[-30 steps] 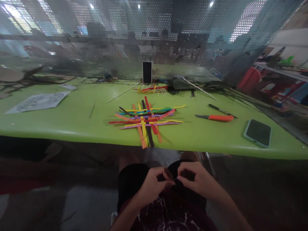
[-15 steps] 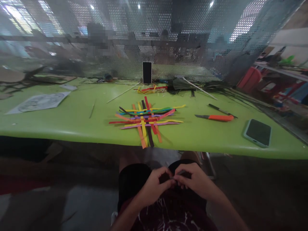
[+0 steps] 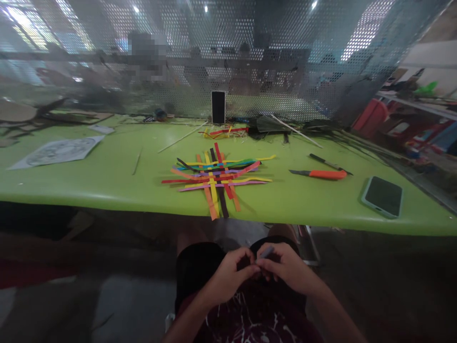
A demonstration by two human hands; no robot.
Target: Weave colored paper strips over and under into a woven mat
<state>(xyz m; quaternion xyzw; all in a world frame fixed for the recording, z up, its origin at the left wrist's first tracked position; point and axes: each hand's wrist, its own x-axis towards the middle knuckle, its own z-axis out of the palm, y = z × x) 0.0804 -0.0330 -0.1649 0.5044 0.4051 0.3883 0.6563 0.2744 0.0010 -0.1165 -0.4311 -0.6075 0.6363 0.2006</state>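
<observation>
Above my lap, in front of the table edge, my two hands meet at the fingertips. My right hand [image 3: 288,267] is closed in a pinch on a short grey-purple strip [image 3: 266,252], whose end sticks up above the thumb. My left hand [image 3: 231,272] is pinched against the strip's lower end; the part between the fingers is hidden. On the table ahead lies a loose lattice of coloured strips [image 3: 211,180], woven over and under each other, several running crosswise and several lengthwise. Neither hand touches it.
On the green table [image 3: 107,186] lie an orange-handled knife [image 3: 326,175], a dark pen-like tool [image 3: 330,164] and a phone [image 3: 383,196]. Another phone [image 3: 218,107] stands upright at the back, by strip scraps [image 3: 228,131]. A printed sheet [image 3: 59,151] lies left, before a perforated metal screen [image 3: 193,57].
The grey-purple strip has turned in my fingers, and its end now shows above my right thumb. My hands have barely shifted, and the woven strips have stayed where they were.
</observation>
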